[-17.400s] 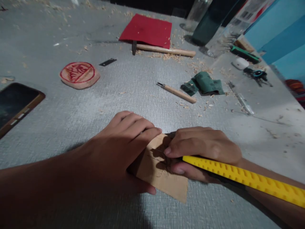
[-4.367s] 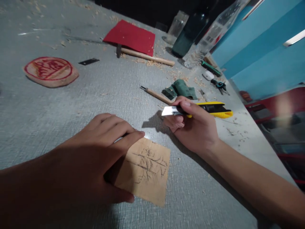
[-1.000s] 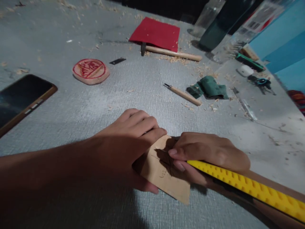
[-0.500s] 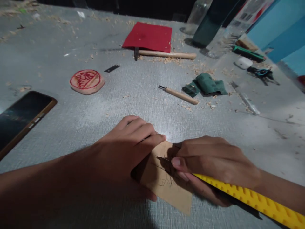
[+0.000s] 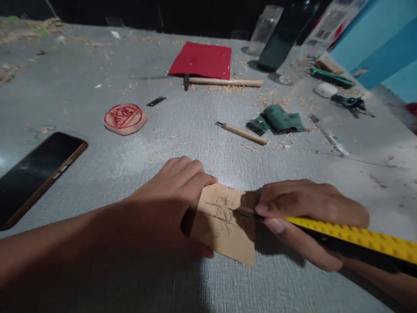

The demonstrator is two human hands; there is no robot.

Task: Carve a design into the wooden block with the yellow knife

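Note:
A flat tan wood piece (image 5: 224, 248) with dark line marks lies on the grey table in front of me. My left hand (image 5: 172, 195) grips its left edge, thumb near the bottom corner and fingers at the top. In my right hand (image 5: 302, 208) is a yellow and black utility knife (image 5: 342, 230), its handle running off to the right. The blade points left, over the marked face; whether its tip touches the wood I cannot tell. Nearest beyond the hands lies a wooden-handled carving gouge (image 5: 244, 133).
A phone (image 5: 42, 169) lies left, near a round wood slice with a red design (image 5: 125, 118) and a small dark blade (image 5: 156, 101). Farther back are a hammer (image 5: 228, 81), red sheet (image 5: 202, 58), bottle (image 5: 276, 43) and wood shavings. Green sandpaper (image 5: 278, 118) and keys (image 5: 353, 104) lie right.
My right hand has drawn the knife back to the right and turned over somewhat, uncovering more of the marks. The left hand still holds the wood. The camera view has shifted slightly.

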